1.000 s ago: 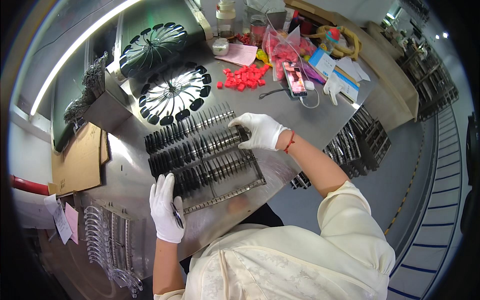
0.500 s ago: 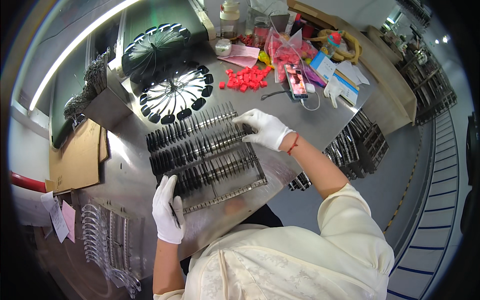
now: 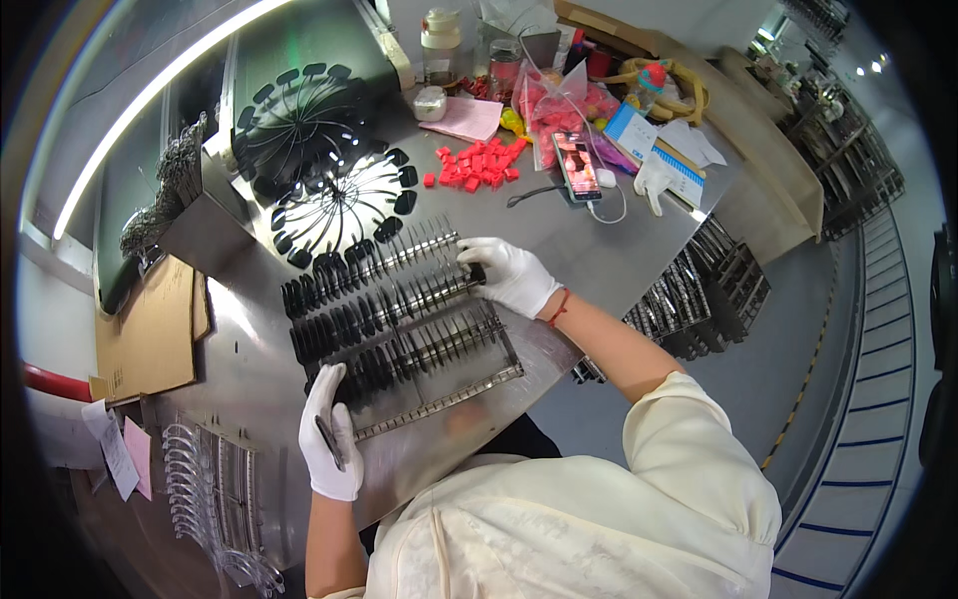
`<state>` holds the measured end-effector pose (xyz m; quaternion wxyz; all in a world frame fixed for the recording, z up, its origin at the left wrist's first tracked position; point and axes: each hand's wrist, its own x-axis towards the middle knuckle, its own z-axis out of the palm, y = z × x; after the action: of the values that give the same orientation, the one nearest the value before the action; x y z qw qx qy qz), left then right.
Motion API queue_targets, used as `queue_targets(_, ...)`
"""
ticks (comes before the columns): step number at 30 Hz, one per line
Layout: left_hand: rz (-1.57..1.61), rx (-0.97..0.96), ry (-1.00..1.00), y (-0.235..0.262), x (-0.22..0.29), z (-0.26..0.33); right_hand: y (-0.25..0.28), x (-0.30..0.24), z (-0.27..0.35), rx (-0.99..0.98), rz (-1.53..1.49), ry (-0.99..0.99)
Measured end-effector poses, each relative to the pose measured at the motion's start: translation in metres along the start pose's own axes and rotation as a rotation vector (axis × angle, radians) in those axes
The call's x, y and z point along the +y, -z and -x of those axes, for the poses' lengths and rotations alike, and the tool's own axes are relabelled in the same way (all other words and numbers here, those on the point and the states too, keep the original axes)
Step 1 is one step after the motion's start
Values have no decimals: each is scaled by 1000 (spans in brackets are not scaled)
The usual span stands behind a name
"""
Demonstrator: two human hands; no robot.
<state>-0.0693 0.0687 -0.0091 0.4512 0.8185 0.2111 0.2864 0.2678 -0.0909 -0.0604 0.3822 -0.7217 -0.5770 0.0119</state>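
Note:
A metal rack [image 3: 439, 401] lies on the steel table, with dark lens-like pieces [image 3: 369, 319] standing in rows toward its left end. Thin metal prongs fill much of its right part. My right hand [image 3: 514, 280], in a white glove, is closed round the rack's far right end, beside a small black piece. At the near left corner is my gloved left hand [image 3: 329, 439], its fingers together against the rack's end. A thin dark strip [image 3: 330, 443] lies between its thumb and palm; what it is I cannot tell.
Behind the rack, dark pieces on thin stems form a ring [image 3: 344, 200] over a bright light. Red blocks [image 3: 474, 165], a phone [image 3: 577, 168] and a white glove [image 3: 654, 180] lie farther back. Cardboard [image 3: 150, 334] and a rack of clear curved pieces [image 3: 200, 489] are at left.
The view has shifted slightly. Both hands remain at the rack's ends; my left hand has turned a little, and the dark strip shows farther inside its palm.

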Motion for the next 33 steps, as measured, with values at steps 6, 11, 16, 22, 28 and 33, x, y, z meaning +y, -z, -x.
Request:
queue_targets(6, 237, -121, 272, -2, 13, -2, 31, -31, -3, -282, 468, 10)
queue_targets(11, 535, -442, 521, -24, 14, -5, 47, -88, 4, -86, 244, -38)
queue_targets(16, 482, -474, 479, -82, 4, 3, 13, -163, 36, -117, -491, 40)
queue_targets(22, 5, -622, 383, -95, 18, -14, 3, -157, 49, -43, -770, -553)
queue_targets(28, 135, -493, 292, -38, 39, -33, 73, -7, 9, 238, 354, -496)
queue_targets(33, 293, -127, 344, 46, -8, -73, 58, 93, 10, -152, 555, -796)
